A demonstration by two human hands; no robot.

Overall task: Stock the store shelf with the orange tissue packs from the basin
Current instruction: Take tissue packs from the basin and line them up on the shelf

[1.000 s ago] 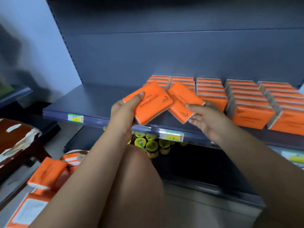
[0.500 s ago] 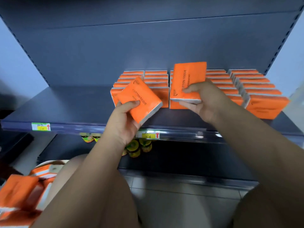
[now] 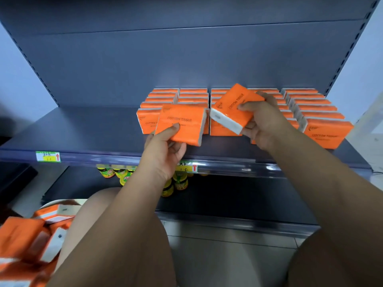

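Left hand [image 3: 163,150] has a firm pinch on one orange tissue pack [image 3: 181,124], thumb pressed on the printed face and fingers curled behind the lower edge. The pack is held nearly upright, just in front of the leftmost rows, "COTTON TISSUE" facing out.

Right hand [image 3: 261,123] grips a second pack [image 3: 234,106], thumb on top and fingers wrapped underneath. This one is tilted, its white end pointing down and left, and it is held above the front of the middle rows.

Behind both hands are the stocked packs [image 3: 192,96], standing on edge in tidy rows from front to back, filling the centre and right of the dark grey shelf [image 3: 83,125]. The shelf's left stretch is bare metal.

On the front rail there is a green and yellow price tag [image 3: 48,156] at the left, and another tag [image 3: 187,166] partly hidden by the left wrist. On the tier below, small jars [image 3: 178,183] with yellow and green labels are clustered beneath the left hand.

Bottom left, the pale rim of the basin [image 3: 62,200] peeks out — more orange packs [image 3: 20,235] lie in it in a loose jumble, partly hidden by the person's bare knee [image 3: 93,214]. Grey floor tiles [image 3: 228,255] show between the legs.
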